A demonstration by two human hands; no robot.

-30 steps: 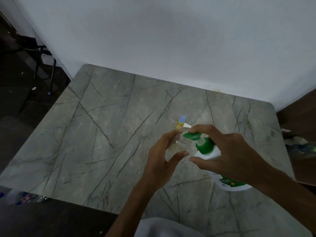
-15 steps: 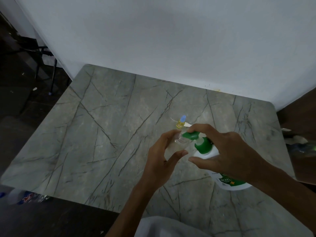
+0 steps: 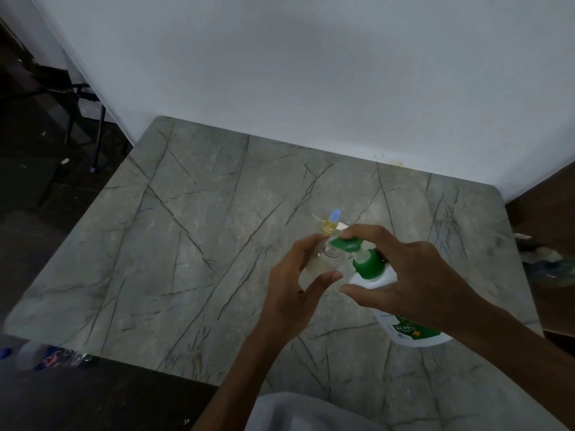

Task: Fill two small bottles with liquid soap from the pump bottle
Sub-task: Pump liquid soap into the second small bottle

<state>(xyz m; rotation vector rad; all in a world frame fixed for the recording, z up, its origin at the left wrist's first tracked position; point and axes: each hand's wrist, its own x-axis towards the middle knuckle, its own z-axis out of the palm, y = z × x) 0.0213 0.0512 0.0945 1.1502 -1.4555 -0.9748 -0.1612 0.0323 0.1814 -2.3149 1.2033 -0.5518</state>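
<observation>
Gripping the small clear bottle (image 3: pixel 325 259) in my left hand (image 3: pixel 292 293) beneath the green spout (image 3: pixel 345 244), I clasp the pump bottle (image 3: pixel 404 332) with my right hand (image 3: pixel 413 275).

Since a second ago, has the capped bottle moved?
No. The capped bottle stands where it did, on the same spot of the table, just beyond the pump nozzle.
</observation>
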